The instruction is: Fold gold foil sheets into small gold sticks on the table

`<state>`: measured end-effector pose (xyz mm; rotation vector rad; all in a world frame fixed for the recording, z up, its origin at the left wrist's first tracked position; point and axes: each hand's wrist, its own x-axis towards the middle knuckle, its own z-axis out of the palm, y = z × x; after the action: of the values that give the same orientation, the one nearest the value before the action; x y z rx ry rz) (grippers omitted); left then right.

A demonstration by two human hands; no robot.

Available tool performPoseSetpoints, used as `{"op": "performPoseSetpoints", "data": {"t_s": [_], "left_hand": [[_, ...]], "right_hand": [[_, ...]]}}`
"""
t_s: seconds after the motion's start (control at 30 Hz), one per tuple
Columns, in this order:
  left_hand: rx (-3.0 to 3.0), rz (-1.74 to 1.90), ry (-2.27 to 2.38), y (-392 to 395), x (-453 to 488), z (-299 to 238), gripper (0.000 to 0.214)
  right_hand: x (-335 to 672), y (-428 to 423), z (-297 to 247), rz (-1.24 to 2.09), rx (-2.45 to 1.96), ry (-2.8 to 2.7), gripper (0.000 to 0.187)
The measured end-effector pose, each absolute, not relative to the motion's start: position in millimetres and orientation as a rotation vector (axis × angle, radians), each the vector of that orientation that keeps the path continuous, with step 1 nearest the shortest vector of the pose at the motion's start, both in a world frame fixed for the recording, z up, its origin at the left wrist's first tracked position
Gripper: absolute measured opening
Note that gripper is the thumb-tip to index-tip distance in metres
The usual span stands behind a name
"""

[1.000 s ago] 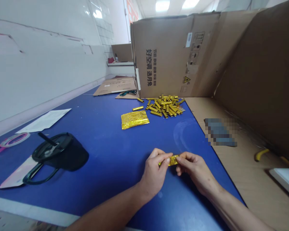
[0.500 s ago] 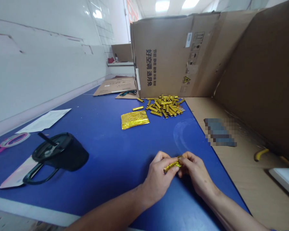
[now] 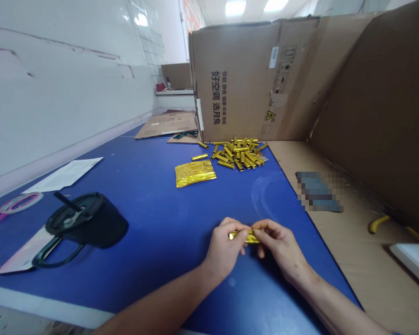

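Note:
Between my two hands is a small strip of gold foil (image 3: 251, 237), partly folded or rolled and lying nearly level above the blue table. My left hand (image 3: 226, 246) pinches its left end between thumb and fingers. My right hand (image 3: 277, 242) grips the right end the same way. Fingers cover much of the foil, so its full shape is hidden. Farther off lies a flat stack of gold foil sheets (image 3: 195, 173). Behind that stack, a single gold foil roll (image 3: 199, 157) rests beside a heap of gold foil rolls (image 3: 242, 153).
A black lidded mug with a straw (image 3: 101, 223) stands at the left, near a roll of tape (image 3: 21, 202) and a white paper (image 3: 66, 174). A large cardboard box (image 3: 244, 83) walls off the back. Cardboard (image 3: 335, 242) covers the right side, with a pixelated item on it.
The foil has turned from slanting to nearly level and shifted slightly left. My left hand's thumb has moved onto the foil's front, and both hands still hold it.

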<state>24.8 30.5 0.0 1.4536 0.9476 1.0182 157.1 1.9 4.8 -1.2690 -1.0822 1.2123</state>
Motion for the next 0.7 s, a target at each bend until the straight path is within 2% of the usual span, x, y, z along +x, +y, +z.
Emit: {"op": "performPoseSetpoints", "data": {"t_s": [0.2,0.4,0.7], "left_hand": [[1.177,1.015,0.984,37.2,24.8,5.4,0.015],[1.163,0.986,0.973,36.1,23.2,5.6,0.022],[1.123,0.942,0.947,34.9,23.9,6.2,0.018]], "right_hand": [[160.7,5.2,10.7,1.272,-1.224,-1.107,0.029],[159.2,1.9,10.0,1.177,-1.234,-1.151,0.025],[158.0,-2.4,8.4,0.984,-1.311,-1.293,0.02]]}}
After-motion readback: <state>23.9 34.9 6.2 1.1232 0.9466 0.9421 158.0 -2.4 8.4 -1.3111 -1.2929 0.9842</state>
